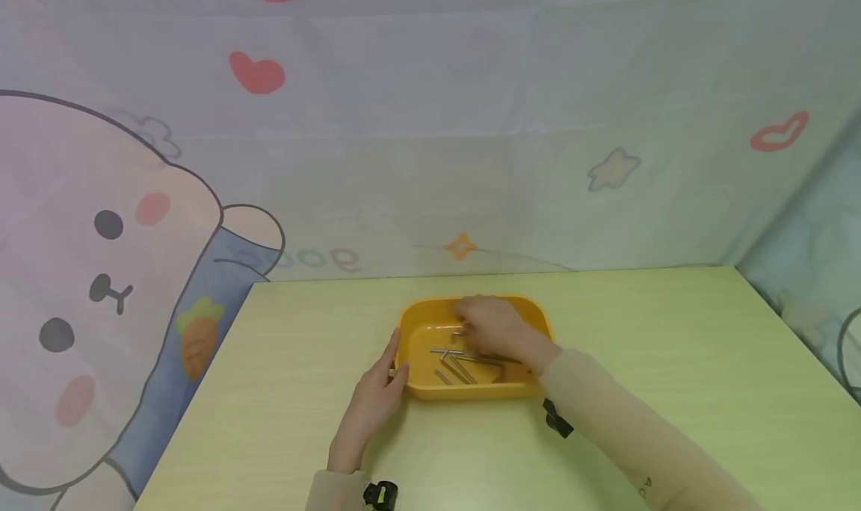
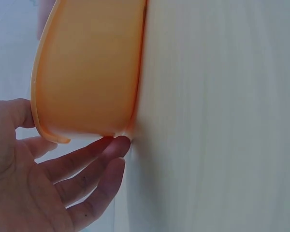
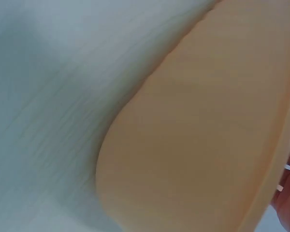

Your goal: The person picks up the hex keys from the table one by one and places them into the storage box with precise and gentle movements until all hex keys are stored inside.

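Note:
A yellow plastic tray (image 1: 464, 393) stands on the table with several L-shaped metal hex keys (image 1: 459, 369) lying loose on its floor. My left hand (image 1: 378, 393) rests against the tray's left end. Its thumb is at the rim, and the other fingers, fairly straight, touch the outer wall in the left wrist view. Reaching over the right side, my right hand (image 1: 496, 326) is inside the tray with curled fingers. Two small bright metal ends stick out beside the right hand (image 3: 289, 203) in its wrist view; the tray wall (image 3: 193, 125) hides most of that hand.
The tray sits near the middle of the pale wooden table (image 1: 659, 361). Behind the table hangs a printed cloth (image 1: 430, 122) with hearts and a cartoon animal. A dark cable (image 1: 842, 350) hangs at the far right.

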{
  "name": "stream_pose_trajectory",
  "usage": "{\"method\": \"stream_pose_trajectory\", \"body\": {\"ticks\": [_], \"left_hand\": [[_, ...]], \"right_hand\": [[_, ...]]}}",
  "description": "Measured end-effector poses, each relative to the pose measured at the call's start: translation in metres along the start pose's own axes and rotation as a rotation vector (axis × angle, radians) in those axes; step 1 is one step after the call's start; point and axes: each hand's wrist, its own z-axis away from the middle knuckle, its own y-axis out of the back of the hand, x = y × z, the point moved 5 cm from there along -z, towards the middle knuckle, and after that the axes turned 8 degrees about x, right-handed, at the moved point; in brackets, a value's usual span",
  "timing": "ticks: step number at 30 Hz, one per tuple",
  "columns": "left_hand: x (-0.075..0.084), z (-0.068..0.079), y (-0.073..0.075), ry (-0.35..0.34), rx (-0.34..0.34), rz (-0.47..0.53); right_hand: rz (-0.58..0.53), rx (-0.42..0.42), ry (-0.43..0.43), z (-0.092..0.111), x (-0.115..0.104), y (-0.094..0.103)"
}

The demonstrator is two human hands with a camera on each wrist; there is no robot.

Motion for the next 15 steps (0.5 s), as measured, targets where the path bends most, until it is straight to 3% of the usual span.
{"method": "stream_pose_trajectory", "body": {"ticks": [5,9,15], "left_hand": [[0.002,-0.001,0.003,-0.015,0.016,-0.028],[0.004,0.001,0.011,-0.063,0.077,-0.080],[0.013,0.005,0.020,-0.150,0.162,-0.226]], "right_hand": [[0.025,0.108,-0.024,0.016,0.005,0.017],[0.028,0.202,-0.030,0.029,0.000,0.027],[0.011,0.259,-0.169,0.057,-0.006,0.040]]}}
